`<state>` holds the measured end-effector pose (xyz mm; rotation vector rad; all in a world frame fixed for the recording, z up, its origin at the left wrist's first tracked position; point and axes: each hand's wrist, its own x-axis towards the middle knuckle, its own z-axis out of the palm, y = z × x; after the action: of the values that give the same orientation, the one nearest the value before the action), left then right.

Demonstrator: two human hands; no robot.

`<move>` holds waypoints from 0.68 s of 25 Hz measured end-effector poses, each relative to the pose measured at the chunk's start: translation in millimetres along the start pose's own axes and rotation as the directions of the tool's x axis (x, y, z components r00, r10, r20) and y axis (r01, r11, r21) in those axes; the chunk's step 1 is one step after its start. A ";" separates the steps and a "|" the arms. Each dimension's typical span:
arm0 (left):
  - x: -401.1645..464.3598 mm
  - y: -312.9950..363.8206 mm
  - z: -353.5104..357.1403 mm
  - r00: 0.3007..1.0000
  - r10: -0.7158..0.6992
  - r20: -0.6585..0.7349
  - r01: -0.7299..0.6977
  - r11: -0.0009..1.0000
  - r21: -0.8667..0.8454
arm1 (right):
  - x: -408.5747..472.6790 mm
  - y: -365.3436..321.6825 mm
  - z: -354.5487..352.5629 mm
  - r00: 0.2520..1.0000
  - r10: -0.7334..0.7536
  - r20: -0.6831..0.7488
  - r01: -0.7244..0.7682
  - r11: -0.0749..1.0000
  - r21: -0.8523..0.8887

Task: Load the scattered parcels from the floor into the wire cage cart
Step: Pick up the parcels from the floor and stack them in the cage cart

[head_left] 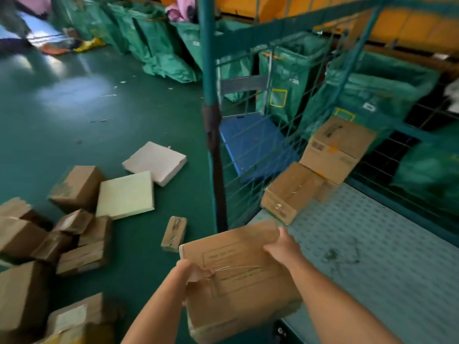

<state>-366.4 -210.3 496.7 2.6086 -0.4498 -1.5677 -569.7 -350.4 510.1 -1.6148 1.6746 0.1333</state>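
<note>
Both hands, left and right, grip a creased brown cardboard parcel with printed lines.

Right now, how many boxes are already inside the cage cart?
2. One box lies on the cart floor at the far corner; the other leans tilted behind it, against the mesh.

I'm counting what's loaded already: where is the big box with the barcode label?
Inside the cage cart, at its far corner, the box leans tilted on a lower box against the wire wall.

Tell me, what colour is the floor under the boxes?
Dark green. The floor shows clearly in the head view, the only one here.
</note>
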 end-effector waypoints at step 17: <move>100.5 160.0 138.7 0.991 -0.119 0.059 0.124 0.666 -0.735 | 256.7 34.9 -80.1 0.989 -0.029 0.145 0.036 0.998 -0.048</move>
<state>-477.7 -378.3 377.1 2.0032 0.3340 -1.3779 -605.5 -595.0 398.7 -1.6289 1.5453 0.2715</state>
